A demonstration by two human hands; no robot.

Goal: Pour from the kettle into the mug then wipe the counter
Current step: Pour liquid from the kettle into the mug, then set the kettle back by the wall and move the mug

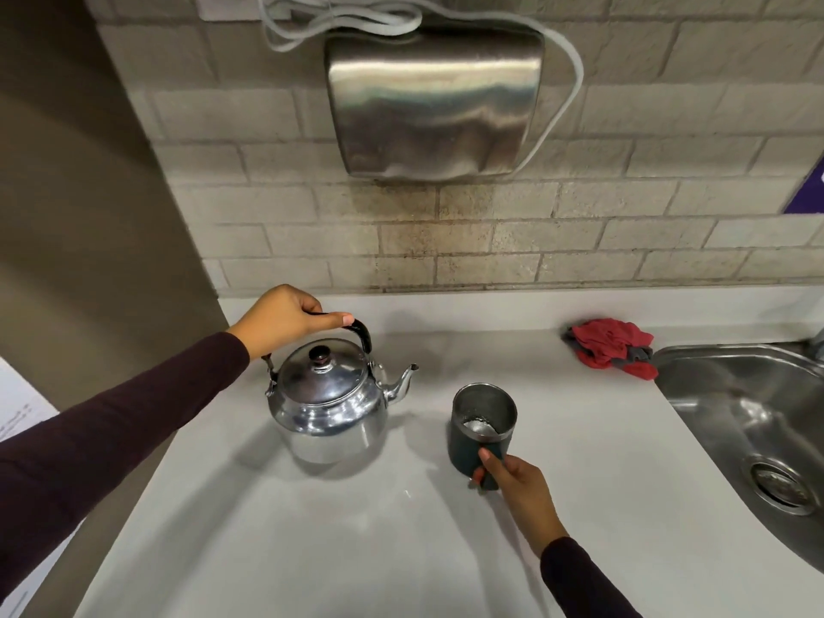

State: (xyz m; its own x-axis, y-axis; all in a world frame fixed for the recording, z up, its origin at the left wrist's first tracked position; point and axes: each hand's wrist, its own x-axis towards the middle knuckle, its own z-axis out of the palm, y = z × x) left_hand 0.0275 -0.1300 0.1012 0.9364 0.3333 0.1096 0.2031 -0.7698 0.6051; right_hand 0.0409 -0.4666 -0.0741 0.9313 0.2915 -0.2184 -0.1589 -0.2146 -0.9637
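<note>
two hands are busy on the white counter: the left hand is curled round the black handle of the steel kettle standing near the back-left corner, while the right hand pinches the dark mug beside its spout, and a red cloth lies by the sink toward the back edge.

We lose the sink past the right edge of the frame, and only a sliver of its tap shows there. Our right hand covers the mug's handle side. Our left hand hides the top of the kettle's handle. The purple sign at right is cropped, the socket at top too.
</note>
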